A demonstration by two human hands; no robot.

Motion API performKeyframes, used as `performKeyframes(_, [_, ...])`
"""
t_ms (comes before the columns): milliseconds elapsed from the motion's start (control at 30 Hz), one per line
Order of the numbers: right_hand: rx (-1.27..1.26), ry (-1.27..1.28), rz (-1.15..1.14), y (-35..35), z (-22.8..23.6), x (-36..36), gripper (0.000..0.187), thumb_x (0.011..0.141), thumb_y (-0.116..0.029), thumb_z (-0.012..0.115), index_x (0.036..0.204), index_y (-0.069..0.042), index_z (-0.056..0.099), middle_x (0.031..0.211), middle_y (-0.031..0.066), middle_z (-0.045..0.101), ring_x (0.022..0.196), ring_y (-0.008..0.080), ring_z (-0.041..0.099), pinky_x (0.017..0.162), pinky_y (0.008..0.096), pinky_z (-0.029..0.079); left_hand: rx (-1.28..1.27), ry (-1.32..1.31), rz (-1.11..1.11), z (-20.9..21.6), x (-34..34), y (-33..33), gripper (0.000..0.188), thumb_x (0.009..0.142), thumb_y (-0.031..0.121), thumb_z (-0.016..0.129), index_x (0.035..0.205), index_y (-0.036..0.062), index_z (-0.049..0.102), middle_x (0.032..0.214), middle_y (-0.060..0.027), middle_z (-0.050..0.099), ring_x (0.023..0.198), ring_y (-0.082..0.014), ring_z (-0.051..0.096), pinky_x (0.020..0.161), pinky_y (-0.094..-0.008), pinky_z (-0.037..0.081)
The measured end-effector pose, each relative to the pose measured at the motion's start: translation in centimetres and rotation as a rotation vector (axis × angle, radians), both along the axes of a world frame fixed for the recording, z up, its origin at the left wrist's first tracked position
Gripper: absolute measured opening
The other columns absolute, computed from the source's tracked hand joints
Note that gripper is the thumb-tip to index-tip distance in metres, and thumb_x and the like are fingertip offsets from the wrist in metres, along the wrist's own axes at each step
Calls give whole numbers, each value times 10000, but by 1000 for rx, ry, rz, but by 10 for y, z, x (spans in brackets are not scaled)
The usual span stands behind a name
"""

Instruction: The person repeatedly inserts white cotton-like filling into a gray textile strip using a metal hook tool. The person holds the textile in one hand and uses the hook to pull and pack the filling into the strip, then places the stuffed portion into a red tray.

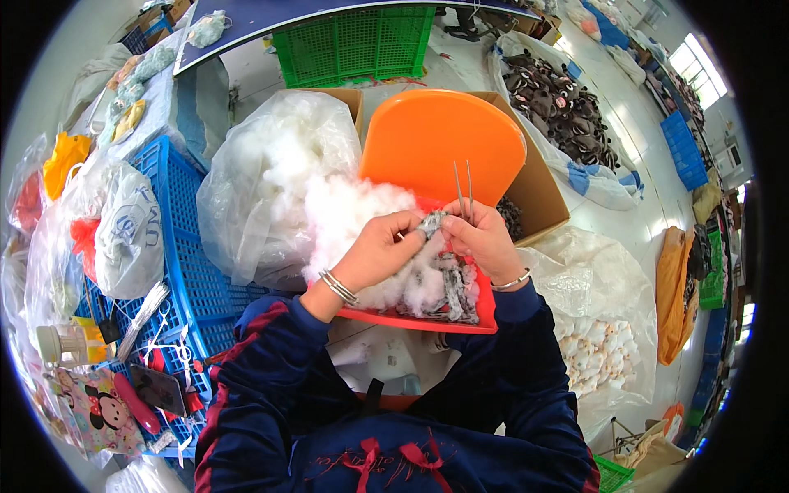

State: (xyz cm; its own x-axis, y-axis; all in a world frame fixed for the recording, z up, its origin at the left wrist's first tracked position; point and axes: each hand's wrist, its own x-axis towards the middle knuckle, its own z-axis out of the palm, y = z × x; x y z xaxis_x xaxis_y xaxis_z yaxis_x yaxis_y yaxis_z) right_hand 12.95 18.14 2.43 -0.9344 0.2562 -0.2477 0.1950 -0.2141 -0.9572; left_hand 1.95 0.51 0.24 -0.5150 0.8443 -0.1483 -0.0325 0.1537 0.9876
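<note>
A small grey fuzzy plush piece (431, 223) is held above a red tray (411, 320) on my lap. My left hand (383, 248) is closed on its left side, thumb and fingers pinching it. On the other side, the fingertips of my right hand (486, 245) touch the same piece. Metal tweezers (470, 185) stick up from my right hand, their prongs pointing away from me. White stuffing (349, 218) spills into the tray from the left. More grey plush pieces (457, 287) lie in the tray under my hands, partly covered by fluff.
Beyond the tray stand an orange stool top (444, 140) and a cardboard box (538, 193). A clear bag of stuffing (263, 177) sits left, beside blue crates (193, 255) carrying scissors and a phone. Sacks of dark plush pieces (563, 107) and pale pieces (600, 353) lie right.
</note>
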Motion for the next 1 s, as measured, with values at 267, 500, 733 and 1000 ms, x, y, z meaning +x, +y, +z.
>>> performKeyframes(267, [-235, -55, -21, -8, -8, -3, 145, 969, -159, 565, 958, -24, 615, 718, 10, 578, 490, 23, 393, 429, 187, 296, 423, -116, -6, 4, -22, -6, 376, 895, -13, 579, 1266, 50, 583, 1004, -19, 610, 877, -77, 569, 729, -208, 460])
performKeyframes(500, [-217, -70, 99, -17, -14, -3, 158, 986, -178, 525, 987, -33, 587, 715, 22, 552, 486, 43, 389, 429, 202, 302, 314, 456, -2, 4, -10, -6, 333, 805, -43, 689, 1125, 52, 689, 1036, -73, 658, 961, -154, 621, 819, -270, 490])
performKeyframes(733, [422, 140, 32, -9, -25, 0, 175, 967, -157, 550, 1030, 6, 545, 756, 16, 539, 626, 74, 463, 562, 229, 390, 118, -239, 303, 9, -29, -8, 227, 942, 193, 630, 970, -24, 691, 950, -77, 725, 800, -130, 687, 664, -248, 512])
performKeyframes(1000, [653, 105, 33, -12, -6, 1, 117, 912, -79, 625, 967, 16, 585, 739, 25, 535, 634, 78, 474, 567, 244, 396, 178, -389, 341, 10, -32, -12, 214, 940, 179, 635, 991, -26, 673, 931, -114, 722, 801, -152, 701, 635, -244, 518])
